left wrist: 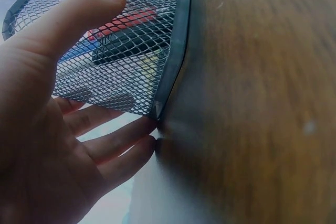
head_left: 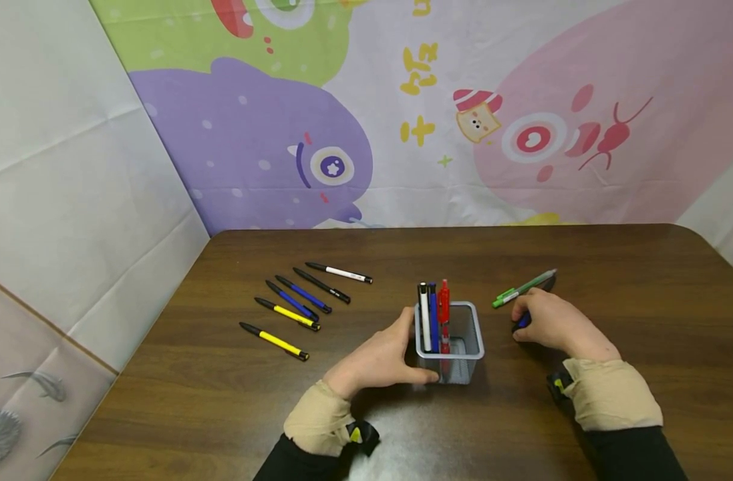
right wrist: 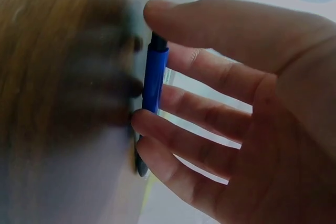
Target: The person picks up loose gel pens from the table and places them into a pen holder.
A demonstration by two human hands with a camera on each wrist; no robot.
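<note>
My left hand grips a grey mesh pen holder by its left side, thumb in front and the other fingers behind. Inside the holder stand a white pen, a blue pen and a red pen. To the right of it, my right hand has its thumb and fingers around another blue pen with black ends, low over the tabletop. Just beyond that hand lies a green and white pen. In the left wrist view, the mesh wall shows between thumb and fingers.
Left of the holder, several pens lie in a slanted row on the brown table: yellow pens, blue pens, a black pen and a white pen. A cartoon-printed cloth hangs behind the table.
</note>
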